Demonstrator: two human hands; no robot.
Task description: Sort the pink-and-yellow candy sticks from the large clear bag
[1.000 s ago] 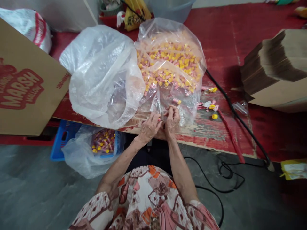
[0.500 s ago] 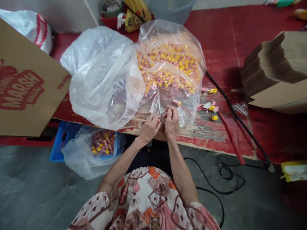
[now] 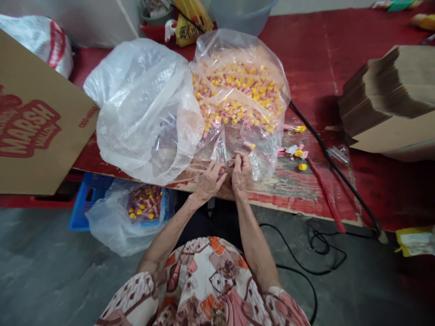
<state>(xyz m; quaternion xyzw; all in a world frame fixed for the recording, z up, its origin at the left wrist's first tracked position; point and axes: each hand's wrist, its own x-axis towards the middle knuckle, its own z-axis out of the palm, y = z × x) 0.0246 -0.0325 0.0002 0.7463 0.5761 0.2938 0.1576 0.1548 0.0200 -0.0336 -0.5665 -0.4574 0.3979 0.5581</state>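
My left hand (image 3: 209, 181) and my right hand (image 3: 242, 170) meet at the near edge of the red table (image 3: 316, 59), fingers pinched together on a small pink piece between them. Both hands press against the lower edge of a clear plastic bag (image 3: 242, 93) filled with pink and yellow pieces. What exactly the fingers hold is too small to name. A second clear bag (image 3: 142, 111), holding only clear items, bulges just left of my left hand.
Several loose pink and yellow pieces (image 3: 295, 151) lie right of my hands. A black cable (image 3: 335, 170) runs across the table and down to the floor. A printed cardboard box (image 3: 37, 127) stands left, stacked flat cardboard (image 3: 390, 97) right. A blue crate (image 3: 91, 199) with bagged pieces sits under the table.
My hands stay at the same spot by the bag's edge, the fingers shifting slightly closer together. The view has drifted a little.
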